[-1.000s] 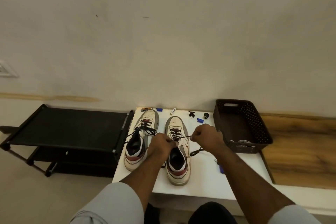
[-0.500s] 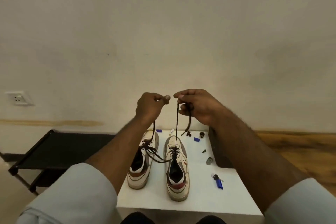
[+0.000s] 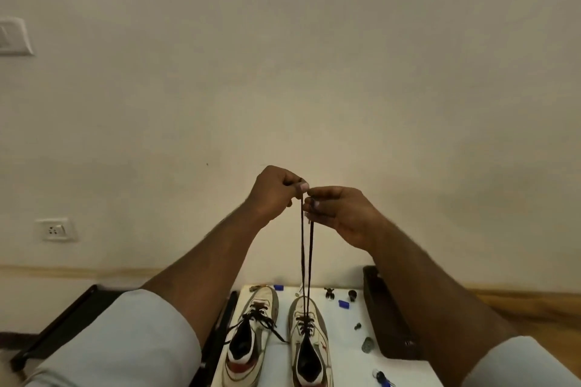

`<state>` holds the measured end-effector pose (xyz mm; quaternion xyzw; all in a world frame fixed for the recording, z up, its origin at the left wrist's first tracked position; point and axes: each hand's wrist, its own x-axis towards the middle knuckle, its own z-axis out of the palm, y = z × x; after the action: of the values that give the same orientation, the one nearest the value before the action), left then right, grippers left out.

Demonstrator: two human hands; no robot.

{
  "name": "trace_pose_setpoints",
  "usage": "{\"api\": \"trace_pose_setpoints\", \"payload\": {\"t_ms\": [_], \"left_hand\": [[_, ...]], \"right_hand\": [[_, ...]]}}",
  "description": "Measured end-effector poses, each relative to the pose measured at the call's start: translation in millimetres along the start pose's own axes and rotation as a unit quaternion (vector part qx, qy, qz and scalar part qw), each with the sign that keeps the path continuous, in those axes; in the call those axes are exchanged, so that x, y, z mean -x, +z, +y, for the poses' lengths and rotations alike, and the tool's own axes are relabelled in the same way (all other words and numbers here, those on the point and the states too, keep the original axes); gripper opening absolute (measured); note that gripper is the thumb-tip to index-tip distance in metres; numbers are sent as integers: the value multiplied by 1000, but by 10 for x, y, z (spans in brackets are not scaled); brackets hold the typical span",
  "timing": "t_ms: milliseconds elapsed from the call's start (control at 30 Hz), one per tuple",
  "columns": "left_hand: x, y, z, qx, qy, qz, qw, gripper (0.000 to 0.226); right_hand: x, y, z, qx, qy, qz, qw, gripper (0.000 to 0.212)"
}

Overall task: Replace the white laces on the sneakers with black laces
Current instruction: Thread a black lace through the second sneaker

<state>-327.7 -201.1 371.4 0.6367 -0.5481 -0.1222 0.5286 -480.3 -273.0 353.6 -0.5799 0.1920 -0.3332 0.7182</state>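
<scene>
Both hands are up high, side by side: the left hand (image 3: 273, 195) and the right hand (image 3: 339, 214) each pinch an end of the thin black lace (image 3: 305, 261), two taut cords running straight down to the right sneaker (image 3: 309, 342). It's scuffed white leather with a red patch, sitting on the smooth white table (image 3: 345, 352). The left sneaker (image 3: 251, 339) beside it has loose black laces splayed out. A dark basket (image 3: 390, 317) sits half behind the right forearm; small blue bits (image 3: 343, 304) lie scattered near it.

Matt white table (image 3: 352, 352); woven black lace (image 3: 306, 261); wood-grain floor (image 3: 534, 308).
</scene>
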Motion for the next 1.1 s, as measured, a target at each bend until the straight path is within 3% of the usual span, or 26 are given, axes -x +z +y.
{"api": "trace_pose_setpoints", "payload": {"t_ms": [100, 233, 433, 967, 1100], "left_hand": [[-5, 13, 65, -2, 4, -7, 1000, 11], [34, 4, 130, 37, 1, 7, 999, 12], [38, -15, 203, 84, 16, 61, 994, 9], [-128, -36, 277, 29, 37, 68, 997, 6], [-174, -16, 305, 12, 39, 58, 997, 5]], "right_hand": [[30, 46, 19, 132, -94, 64, 985, 6], [-21, 53, -20, 190, -134, 130, 964, 12], [-22, 88, -114, 212, -127, 124, 961, 2], [-138, 118, -60, 275, -113, 99, 950, 3], [-183, 95, 50, 285, -105, 96, 948, 12]]}}
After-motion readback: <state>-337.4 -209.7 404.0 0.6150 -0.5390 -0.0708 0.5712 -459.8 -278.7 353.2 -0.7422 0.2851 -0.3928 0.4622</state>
